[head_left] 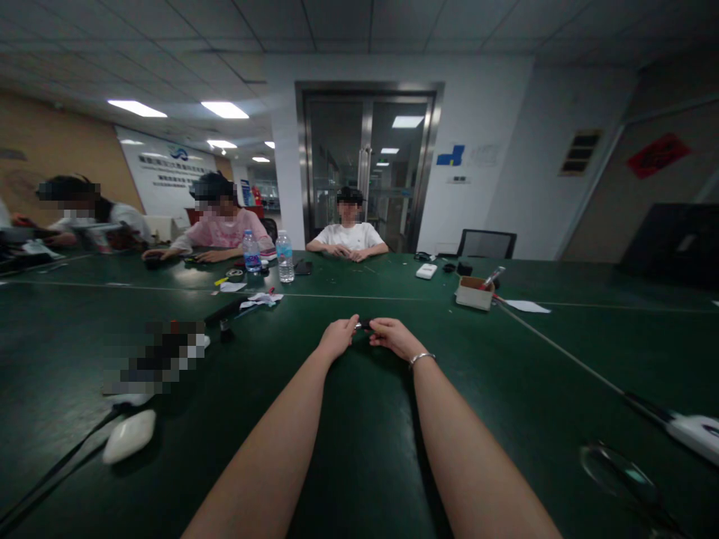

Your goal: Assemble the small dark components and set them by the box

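Observation:
Both arms reach forward over the dark green table (359, 449). My left hand (338, 338) pinches the silvery end of a small black-and-silver object (363, 326). Its dark end sits between the fingertips of my right hand (395, 338), which wears a silver bracelet (422, 358) at the wrist. The object is short and slim, held level just above the tabletop; its exact kind is too small to make out, and the fingers cover both ends.
To the left lie a white computer mouse (130, 436) and a blurred-out dark item (168, 359). Two water bottles (285, 257) stand farther back. An open cardboard box (475, 293) is at right, glasses (618, 471) near the right front. Several people sit across the table.

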Demonstrator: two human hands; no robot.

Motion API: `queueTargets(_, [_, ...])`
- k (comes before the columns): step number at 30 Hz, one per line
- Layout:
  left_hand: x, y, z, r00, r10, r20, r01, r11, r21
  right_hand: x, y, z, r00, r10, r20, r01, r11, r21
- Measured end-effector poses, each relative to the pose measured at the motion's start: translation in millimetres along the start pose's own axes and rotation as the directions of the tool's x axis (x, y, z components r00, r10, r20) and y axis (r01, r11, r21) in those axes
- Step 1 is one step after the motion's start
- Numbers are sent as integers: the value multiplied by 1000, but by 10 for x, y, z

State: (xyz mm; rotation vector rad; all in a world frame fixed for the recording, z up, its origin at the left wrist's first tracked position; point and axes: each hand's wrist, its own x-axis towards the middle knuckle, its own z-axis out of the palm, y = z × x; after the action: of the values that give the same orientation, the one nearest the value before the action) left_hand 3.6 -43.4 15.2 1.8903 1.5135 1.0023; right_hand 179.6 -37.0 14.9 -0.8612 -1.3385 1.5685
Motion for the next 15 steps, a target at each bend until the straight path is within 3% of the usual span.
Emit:
queueTargets(8, [13,26,-16,998,-56,12,56,998,-25,-13,-19,4,999,-6,37,6,1000,-9])
queueTargets(15, [-4,-14,32,1000,-16,-1,16,996,-93,0,-17,35,999,0,-33,0,1000,-8])
